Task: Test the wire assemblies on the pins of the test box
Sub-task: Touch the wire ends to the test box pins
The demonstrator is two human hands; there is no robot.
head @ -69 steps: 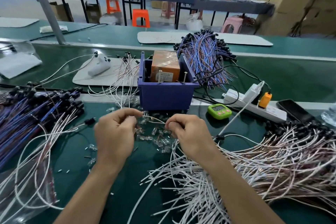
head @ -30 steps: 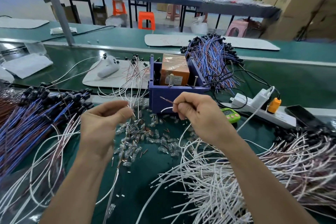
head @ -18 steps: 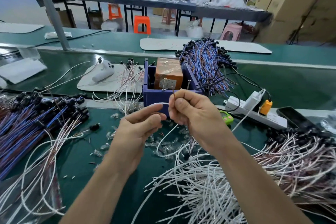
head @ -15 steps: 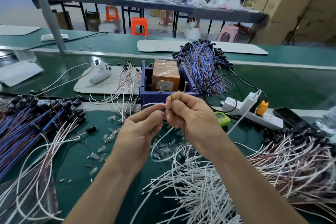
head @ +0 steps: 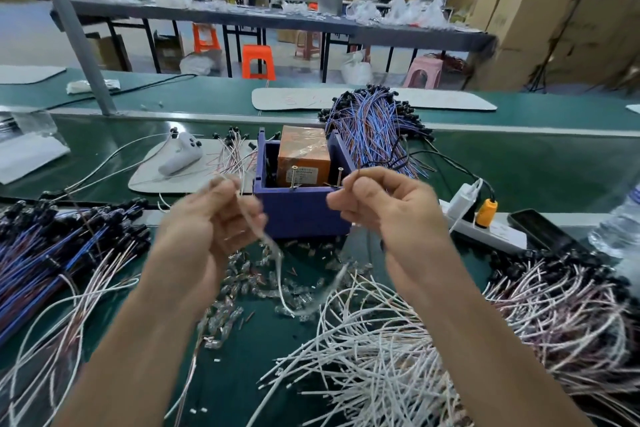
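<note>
Blurred and cut off
The white wire at the left hand is smeared; the right edge cuts the bottle.

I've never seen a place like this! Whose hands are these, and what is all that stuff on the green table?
A camera worn on a person's head looks down at their two bare hands. The left hand and right hand both hold a thin white wire, which is blurred. Behind them stands a purple plastic box with two metal pins sticking up. On the green table lie loose white wires, blue wires and tiny clear parts.
</note>
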